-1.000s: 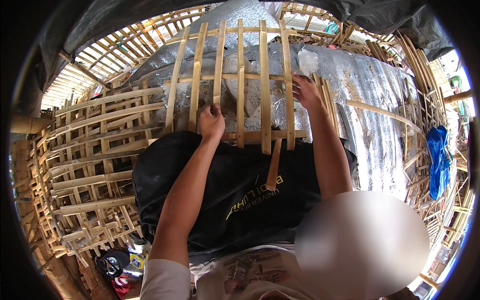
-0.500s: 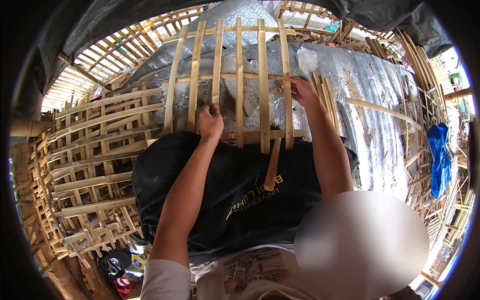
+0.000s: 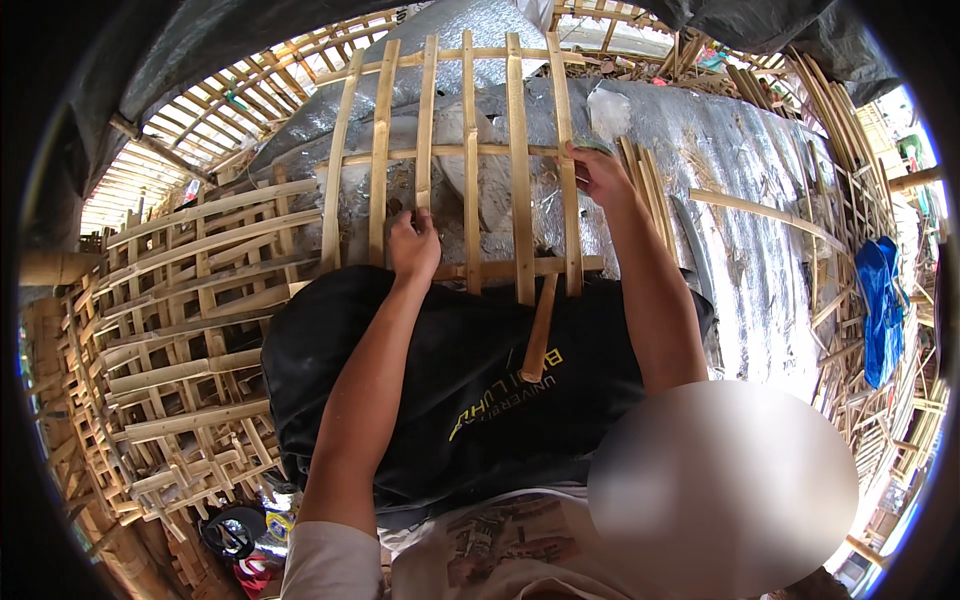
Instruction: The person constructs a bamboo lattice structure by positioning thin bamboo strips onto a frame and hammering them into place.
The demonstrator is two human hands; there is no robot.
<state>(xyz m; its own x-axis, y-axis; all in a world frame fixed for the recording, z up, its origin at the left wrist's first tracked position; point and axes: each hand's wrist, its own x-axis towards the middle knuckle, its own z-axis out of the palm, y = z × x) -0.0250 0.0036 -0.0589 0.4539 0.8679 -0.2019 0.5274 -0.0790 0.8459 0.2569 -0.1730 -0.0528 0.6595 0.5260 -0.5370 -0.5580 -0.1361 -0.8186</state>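
An open lattice of pale bamboo slats (image 3: 518,180) lies in front of me, long slats crossed by several thinner ones. My left hand (image 3: 414,245) is closed on the near end of its third long slat (image 3: 425,150) from the left. At the right edge my right hand (image 3: 602,175) pinches the outermost long slat (image 3: 571,225) where the middle cross slat meets it. Black cloth (image 3: 340,330) with yellow lettering covers my lap beneath the lattice's near end. A short brown wooden stick (image 3: 541,330) rests on that cloth, its far end by the nearest cross slat.
Stacked bamboo lattices (image 3: 190,330) fill the left side. Silvery foil sheeting (image 3: 740,270) spreads under and beyond the work, with a loose bamboo strip (image 3: 765,215) on it. A blue plastic bag (image 3: 880,310) hangs at the right; dark sheeting (image 3: 800,35) hangs overhead.
The lattice and both hands have shifted very slightly left and away in the picture, along with much of the scene. Both hands keep their hold on the same slats.
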